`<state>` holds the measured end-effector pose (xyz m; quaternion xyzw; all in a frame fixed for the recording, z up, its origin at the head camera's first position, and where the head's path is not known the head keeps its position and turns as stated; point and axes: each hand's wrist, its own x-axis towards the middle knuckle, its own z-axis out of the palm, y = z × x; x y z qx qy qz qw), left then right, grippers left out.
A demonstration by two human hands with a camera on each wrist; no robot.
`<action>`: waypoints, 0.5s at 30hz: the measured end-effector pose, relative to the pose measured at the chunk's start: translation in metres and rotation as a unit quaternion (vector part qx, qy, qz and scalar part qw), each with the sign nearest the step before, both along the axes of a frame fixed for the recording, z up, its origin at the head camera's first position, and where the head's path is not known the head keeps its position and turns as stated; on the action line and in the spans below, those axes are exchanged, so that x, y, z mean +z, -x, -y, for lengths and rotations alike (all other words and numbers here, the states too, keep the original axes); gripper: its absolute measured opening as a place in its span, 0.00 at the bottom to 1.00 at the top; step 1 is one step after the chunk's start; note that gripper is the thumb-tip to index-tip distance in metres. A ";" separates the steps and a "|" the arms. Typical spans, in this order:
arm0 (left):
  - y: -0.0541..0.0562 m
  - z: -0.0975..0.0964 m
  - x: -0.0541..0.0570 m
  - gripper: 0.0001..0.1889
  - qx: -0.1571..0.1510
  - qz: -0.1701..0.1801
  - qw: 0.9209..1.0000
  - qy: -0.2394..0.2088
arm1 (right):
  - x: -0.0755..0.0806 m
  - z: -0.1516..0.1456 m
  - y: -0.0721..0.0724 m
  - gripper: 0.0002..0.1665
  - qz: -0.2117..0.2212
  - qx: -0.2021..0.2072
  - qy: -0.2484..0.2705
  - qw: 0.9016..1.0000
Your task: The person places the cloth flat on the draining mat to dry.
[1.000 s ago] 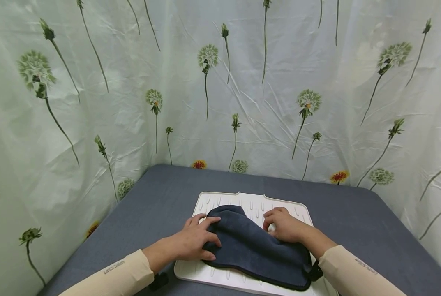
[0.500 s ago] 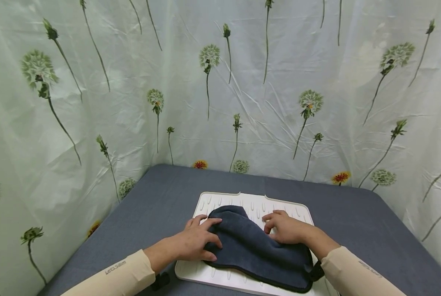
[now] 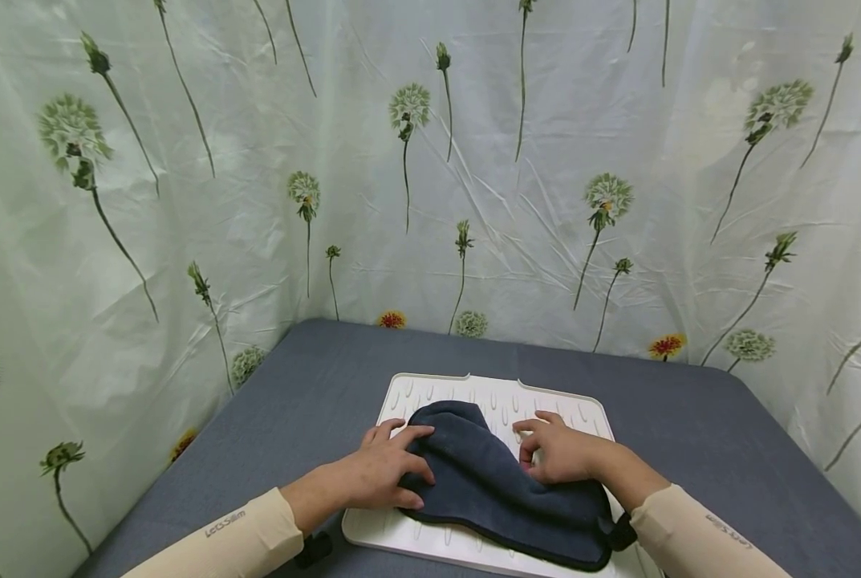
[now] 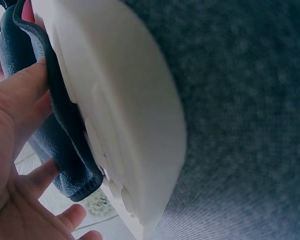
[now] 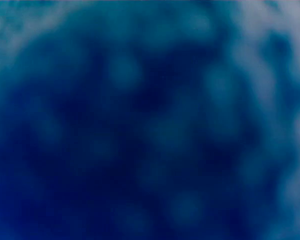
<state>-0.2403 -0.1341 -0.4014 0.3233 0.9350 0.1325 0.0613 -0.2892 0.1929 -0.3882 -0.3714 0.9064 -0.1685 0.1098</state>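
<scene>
A dark blue fleecy cloth with black edging lies rumpled over a white ridged tray. My left hand rests on the cloth's left end with the fingers spread. In the left wrist view, the thumb of that left hand touches the edging of the cloth, and a bit of red shows under the cloth at top left. My right hand is at the cloth's far edge, thumb and forefinger curled together in a pinch there, the other fingers out over the tray. The right wrist view is a dark blue blur.
The tray stands on a table with a grey-blue cover. A pale curtain printed with dandelions hangs behind and to the sides. A black strap or band shows by the right wrist.
My right hand has shifted slightly toward me, its forefinger drawn in to the thumb, and the cloth's far edge dips a little beneath it. The left hand keeps its place.
</scene>
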 end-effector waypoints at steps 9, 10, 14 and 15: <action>0.000 0.000 0.001 0.13 0.001 0.007 1.000 -0.003 | 0.001 0.003 -0.003 0.09 -0.026 0.012 -0.020 0.999; 0.000 0.000 0.001 0.13 0.000 0.007 1.000 -0.003 | 0.001 0.003 -0.004 0.09 -0.028 0.013 -0.022 0.999; 0.000 0.000 0.000 0.13 -0.001 0.004 1.000 -0.004 | 0.001 0.004 -0.004 0.09 -0.040 0.021 -0.029 0.999; 0.000 0.000 0.000 0.13 -0.001 0.004 1.000 -0.003 | 0.001 0.005 -0.004 0.09 -0.041 0.022 -0.030 0.998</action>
